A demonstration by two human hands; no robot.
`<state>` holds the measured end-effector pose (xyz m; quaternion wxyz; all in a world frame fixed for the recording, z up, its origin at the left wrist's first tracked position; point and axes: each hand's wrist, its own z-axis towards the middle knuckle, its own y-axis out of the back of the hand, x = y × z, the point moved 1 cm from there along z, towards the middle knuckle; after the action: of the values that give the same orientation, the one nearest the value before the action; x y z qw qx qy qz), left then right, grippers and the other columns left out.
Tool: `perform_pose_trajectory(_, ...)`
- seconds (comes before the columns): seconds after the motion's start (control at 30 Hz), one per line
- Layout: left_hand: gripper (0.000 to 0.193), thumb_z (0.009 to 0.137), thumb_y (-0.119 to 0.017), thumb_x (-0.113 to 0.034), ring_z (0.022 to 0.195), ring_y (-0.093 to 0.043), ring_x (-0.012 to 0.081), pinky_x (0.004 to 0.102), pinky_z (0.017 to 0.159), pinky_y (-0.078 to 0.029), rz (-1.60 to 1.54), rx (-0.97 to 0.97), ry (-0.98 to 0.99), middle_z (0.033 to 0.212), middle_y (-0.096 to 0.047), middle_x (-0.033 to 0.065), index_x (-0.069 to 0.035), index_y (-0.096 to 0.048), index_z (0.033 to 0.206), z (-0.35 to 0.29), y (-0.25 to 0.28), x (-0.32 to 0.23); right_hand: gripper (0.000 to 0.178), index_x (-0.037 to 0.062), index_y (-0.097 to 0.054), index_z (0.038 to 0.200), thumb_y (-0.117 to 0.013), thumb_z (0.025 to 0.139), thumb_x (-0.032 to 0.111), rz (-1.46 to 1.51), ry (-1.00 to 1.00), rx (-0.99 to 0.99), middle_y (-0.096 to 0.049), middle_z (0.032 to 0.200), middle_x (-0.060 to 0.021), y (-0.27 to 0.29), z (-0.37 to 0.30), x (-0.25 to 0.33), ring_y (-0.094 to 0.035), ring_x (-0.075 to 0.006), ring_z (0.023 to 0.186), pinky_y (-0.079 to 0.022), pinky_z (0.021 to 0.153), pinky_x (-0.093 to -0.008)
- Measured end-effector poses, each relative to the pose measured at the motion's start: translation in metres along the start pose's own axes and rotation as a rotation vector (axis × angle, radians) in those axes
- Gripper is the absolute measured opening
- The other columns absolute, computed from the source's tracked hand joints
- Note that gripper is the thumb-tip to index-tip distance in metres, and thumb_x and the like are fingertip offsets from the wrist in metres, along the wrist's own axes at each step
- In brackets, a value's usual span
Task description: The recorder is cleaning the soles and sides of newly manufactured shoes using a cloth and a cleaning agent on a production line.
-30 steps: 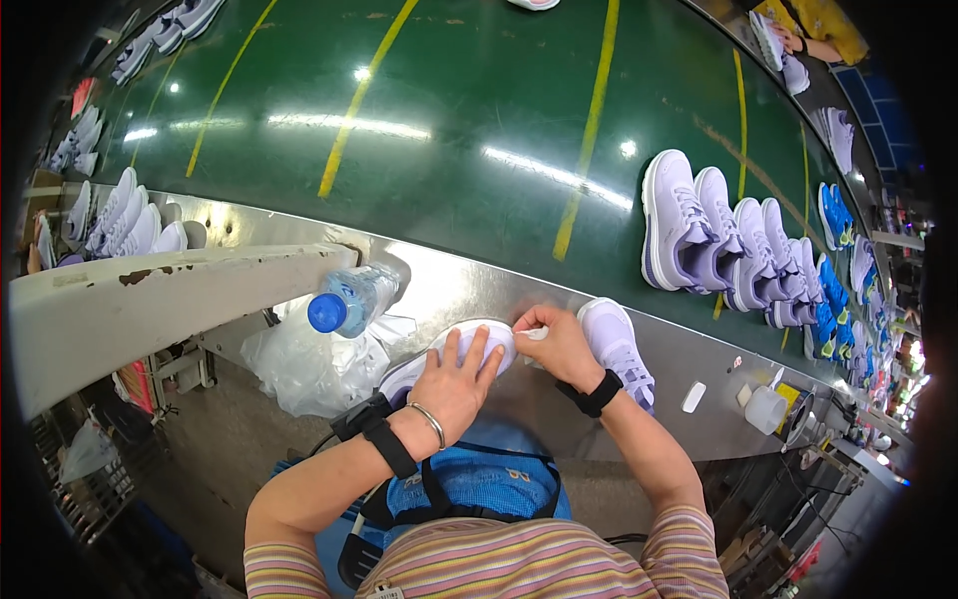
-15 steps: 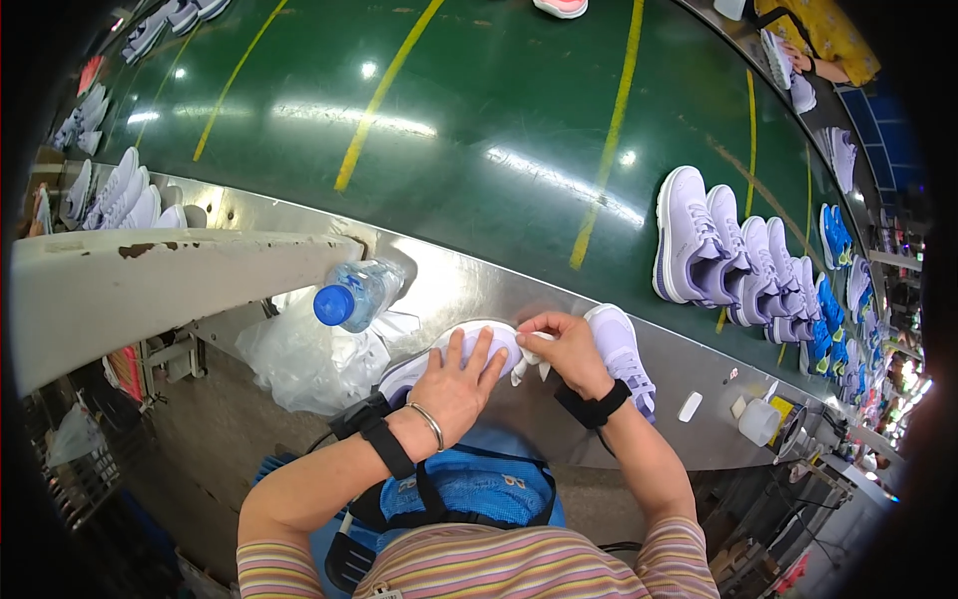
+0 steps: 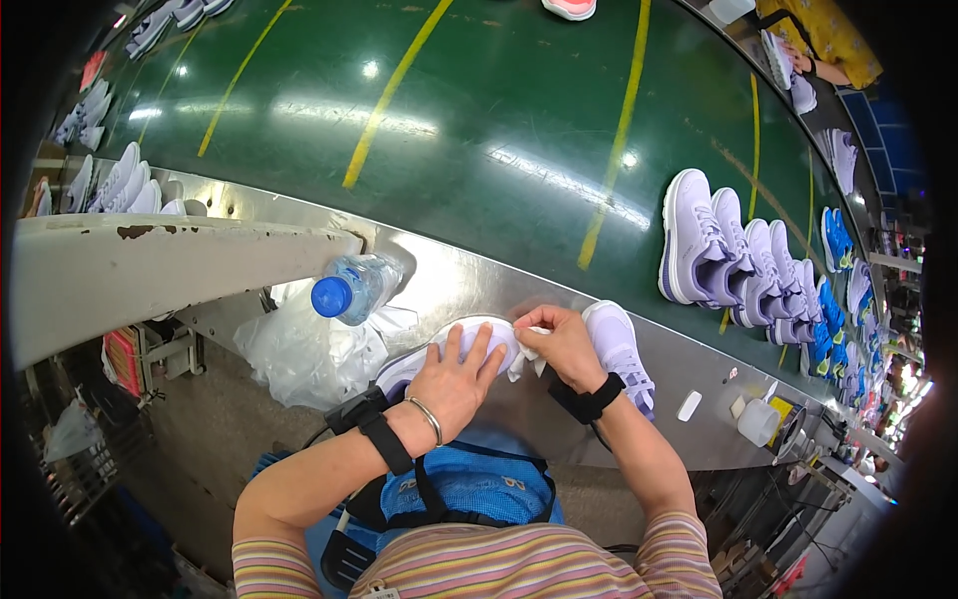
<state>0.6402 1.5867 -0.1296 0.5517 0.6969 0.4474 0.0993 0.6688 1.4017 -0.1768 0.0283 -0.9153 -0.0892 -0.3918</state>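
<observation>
My left hand (image 3: 454, 382) lies with spread fingers over the toe and upper of a lavender sneaker (image 3: 396, 371), on the metal ledge in front of me. Its thumb is hidden. At the toe end of this shoe, my right hand (image 3: 564, 349) pinches a crumpled white cloth or tissue (image 3: 535, 351) between thumb and fingers. Just right of that hand, a second lavender sneaker (image 3: 621, 351) rests on the ledge, toe pointing away from me.
Beyond the metal ledge (image 3: 439, 262) runs a green conveyor belt (image 3: 479, 120) with yellow stripes. Lavender sneakers (image 3: 689, 235) stand on it at right. A blue-capped bottle (image 3: 359, 287) and plastic bag (image 3: 299, 349) sit left, beneath a white bar (image 3: 190, 260). Another person's arm (image 3: 828, 70) is far right.
The belt's stripes and shoes have shifted slightly right. My right hand has moved a little left along the shoe's toe with the cloth. My left hand stays on the shoe.
</observation>
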Motion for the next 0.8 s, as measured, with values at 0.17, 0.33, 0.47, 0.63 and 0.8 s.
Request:
perform_pose_trajectory(0.17, 0.063, 0.073, -0.054, -0.01, 0.116, -0.037, 0.0453, 0.0484, 0.087, -0.041, -0.026, 0.0, 0.004, 0.137, -0.028, 0.0224, -0.006, -0.034, 0.133, -0.002, 0.0, 0.003, 0.009, -0.0002, -0.062, 0.08, -0.065, 0.074, 0.006, -0.017, -0.042, -0.023, -0.061, 0.076, -0.0026, -0.003, -0.005, -0.002, -0.054, -0.0069, 0.067, -0.044, 0.061, -0.0197)
perform_pose_trajectory(0.33, 0.063, 0.073, -0.055, -0.01, 0.116, -0.037, 0.0453, 0.0483, 0.087, -0.041, -0.015, -0.018, -0.006, 0.137, -0.028, 0.0226, -0.006, -0.034, 0.133, -0.003, 0.0, 0.007, 0.01, -0.0004, -0.063, 0.083, -0.065, 0.075, 0.006, -0.105, 0.022, -0.019, -0.061, 0.077, -0.0029, -0.006, 0.004, 0.005, -0.055, -0.0074, 0.069, -0.044, 0.063, -0.0194)
perform_pose_trajectory(0.47, 0.063, 0.073, -0.055, -0.011, 0.116, -0.038, 0.0455, 0.0482, 0.086, -0.041, -0.035, -0.018, 0.002, 0.137, -0.029, 0.0228, -0.006, -0.035, 0.132, -0.004, 0.002, 0.009, 0.011, -0.001, -0.063, 0.083, -0.065, 0.075, 0.006, 0.022, 0.037, -0.06, -0.062, 0.078, -0.0028, -0.007, -0.012, -0.009, -0.056, -0.0076, 0.071, -0.044, 0.064, -0.0201)
perform_pose_trajectory(0.63, 0.063, 0.074, -0.055, -0.011, 0.116, -0.037, 0.0456, 0.048, 0.087, -0.041, -0.029, -0.011, -0.017, 0.136, -0.029, 0.0228, -0.006, -0.034, 0.132, -0.004, 0.004, 0.01, 0.008, -0.0004, -0.063, 0.081, -0.064, 0.075, 0.005, -0.033, 0.085, -0.08, -0.062, 0.078, -0.0023, -0.01, -0.003, 0.003, -0.055, -0.0069, 0.07, -0.044, 0.062, -0.0199)
perform_pose_trajectory(0.8, 0.064, 0.073, -0.056, -0.011, 0.117, -0.037, 0.0447, 0.0475, 0.089, -0.04, -0.022, 0.011, 0.018, 0.137, -0.027, 0.022, -0.006, -0.033, 0.133, -0.004, 0.0, 0.013, 0.014, -0.0005, -0.065, 0.083, -0.064, 0.071, 0.007, -0.088, 0.069, -0.068, -0.063, 0.074, -0.0046, -0.015, -0.005, -0.001, -0.055, -0.0081, 0.068, -0.045, 0.062, -0.0217)
